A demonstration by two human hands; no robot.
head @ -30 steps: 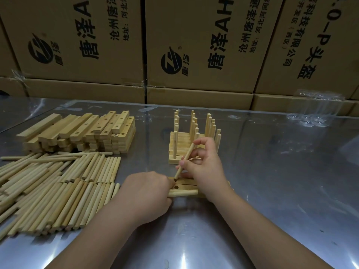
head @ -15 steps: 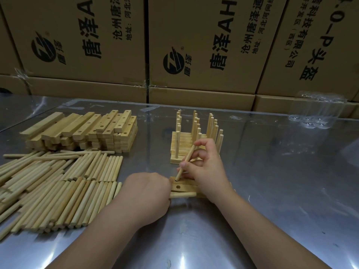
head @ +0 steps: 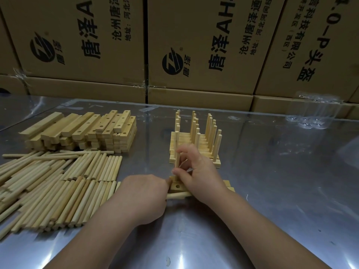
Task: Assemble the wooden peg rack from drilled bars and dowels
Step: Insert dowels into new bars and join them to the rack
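Observation:
A drilled wooden bar (head: 177, 186) lies flat on the metal table in front of me, one open hole showing near its left end. My left hand (head: 143, 197) grips that left end. My right hand (head: 198, 171) pinches a dowel (head: 177, 152) that stands upright over the bar's left end. Another loose dowel (head: 178, 195) lies along the bar's near side. Behind stands a group of finished racks (head: 194, 144) with several upright pegs.
A stack of drilled bars (head: 87, 133) sits at the back left. A broad pile of loose dowels (head: 58, 187) covers the table's left side. Cardboard boxes (head: 194, 51) wall off the back. A clear plastic tray (head: 318, 111) rests at the far right.
The dowel in my right hand has swung from a slant to upright and come down onto the bar's left end. My left hand has stayed at the bar.

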